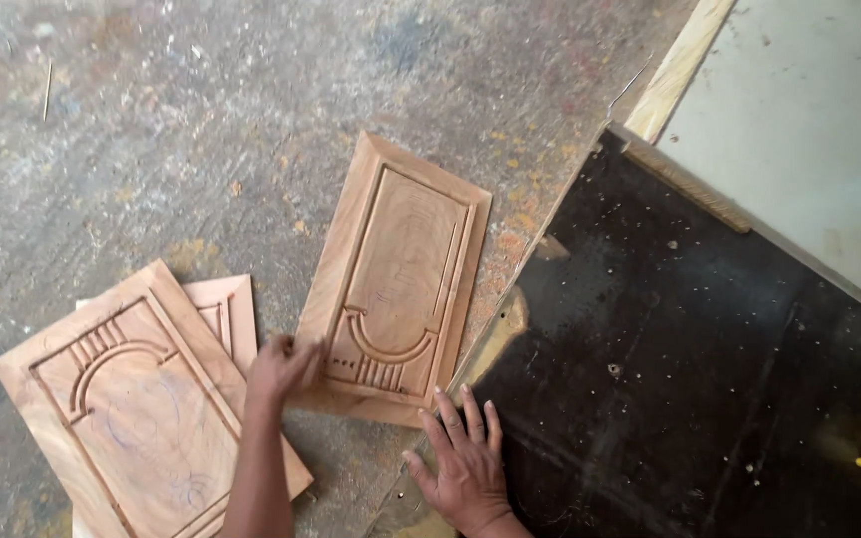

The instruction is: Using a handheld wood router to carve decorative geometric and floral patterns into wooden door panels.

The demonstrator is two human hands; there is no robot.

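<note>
My right hand (465, 463) lies flat, fingers spread, gripping nothing, on the dark board (690, 369) just beside the carved wooden door panel (396, 279). My left hand (286, 367) closes its grip on that panel's lower left corner. The panel lies on the dusty surface (201, 110). Left of it, two more carved panels (137, 408) lie stacked.

No packages, no labels, no signs, no screens anywhere in view
</note>
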